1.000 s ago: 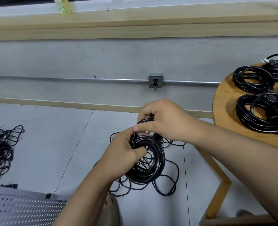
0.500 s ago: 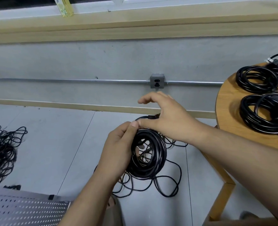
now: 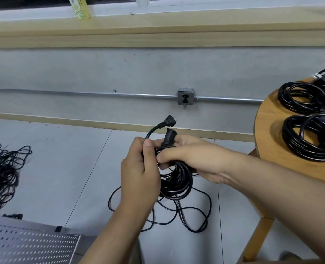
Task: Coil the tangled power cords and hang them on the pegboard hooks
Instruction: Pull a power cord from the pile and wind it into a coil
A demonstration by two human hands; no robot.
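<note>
A black coiled power cord (image 3: pixel 177 181) hangs between my two hands over the floor. My left hand (image 3: pixel 138 172) grips the coil's left side, thumb up on the strands. My right hand (image 3: pixel 192 157) wraps the top of the coil from the right, fingers curled round it. Both plug ends (image 3: pixel 169 128) stick up above my hands. More loose black cord (image 3: pixel 192 212) lies in loops on the floor below. The grey pegboard (image 3: pixel 30 244) lies at the bottom left.
A round wooden table (image 3: pixel 268 138) at right carries several coiled black cords (image 3: pixel 310 138). A tangled heap of cords (image 3: pixel 1 178) lies on the floor at left. A wall socket (image 3: pixel 185 96) sits on a metal conduit. A yellow bottle (image 3: pixel 79 6) stands on the sill.
My right hand dropped from above the coil and closed round its top. The two plug ends now stand free above my hands. The camera view shifted slightly.
</note>
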